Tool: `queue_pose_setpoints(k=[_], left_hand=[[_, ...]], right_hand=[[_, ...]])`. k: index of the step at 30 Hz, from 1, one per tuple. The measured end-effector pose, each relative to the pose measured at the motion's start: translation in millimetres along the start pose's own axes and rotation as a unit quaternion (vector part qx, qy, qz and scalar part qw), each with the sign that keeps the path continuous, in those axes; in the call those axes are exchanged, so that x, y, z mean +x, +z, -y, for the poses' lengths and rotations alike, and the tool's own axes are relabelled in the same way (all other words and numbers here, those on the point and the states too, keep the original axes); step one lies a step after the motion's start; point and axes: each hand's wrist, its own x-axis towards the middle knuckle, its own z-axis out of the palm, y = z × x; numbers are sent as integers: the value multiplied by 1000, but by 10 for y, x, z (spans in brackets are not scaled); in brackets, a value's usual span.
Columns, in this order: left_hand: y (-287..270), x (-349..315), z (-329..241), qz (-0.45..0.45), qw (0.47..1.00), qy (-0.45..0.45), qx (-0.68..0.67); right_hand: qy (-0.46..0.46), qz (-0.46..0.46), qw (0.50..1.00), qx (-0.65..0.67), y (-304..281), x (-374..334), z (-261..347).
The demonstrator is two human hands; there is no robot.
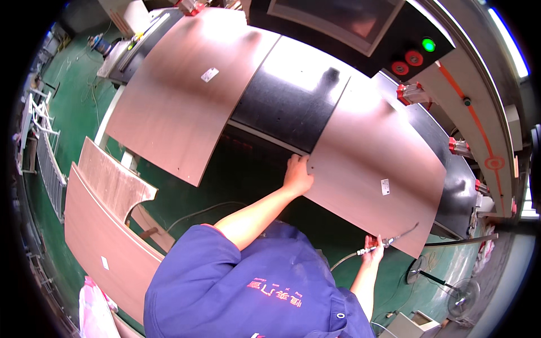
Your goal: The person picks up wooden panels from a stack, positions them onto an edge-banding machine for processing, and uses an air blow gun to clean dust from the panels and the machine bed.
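Note:
A brown wood-grain panel point(376, 163) with a small white label lies on a black machine table point(282, 112), its near side jutting out over the edge. My left hand point(298, 176) is closed on this panel's left edge by the near corner. Close to the panel's near right edge, my right hand point(373, 249) grips an air blow gun point(389, 241). Its thin nozzle points up and right over the panel, and a hose point(344, 259) trails from it towards my body. A second labelled wood-grain panel point(180, 96) rests on the table to the left.
A dark control box point(389, 34) with a lit green button and red buttons hangs over the far side. Red-and-silver clamps point(414, 94) line the machine's right side. Several panels point(107, 231) lean at lower left. A fan point(463, 298) stands on the green floor at lower right.

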Motion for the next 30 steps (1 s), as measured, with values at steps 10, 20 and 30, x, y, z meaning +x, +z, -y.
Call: queue_pose_setpoints(k=[10, 20, 30], left_hand=[[283, -369, 219, 120, 966, 26, -229], [13, -565, 419, 145, 951, -86, -260], [366, -269, -93, 97, 975, 13, -199]], right_hand=[[-9, -34, 986, -162, 418, -195, 11], [-19, -68, 979, -193, 457, -165, 56], [-23, -76, 990, -118, -128, 89, 175]])
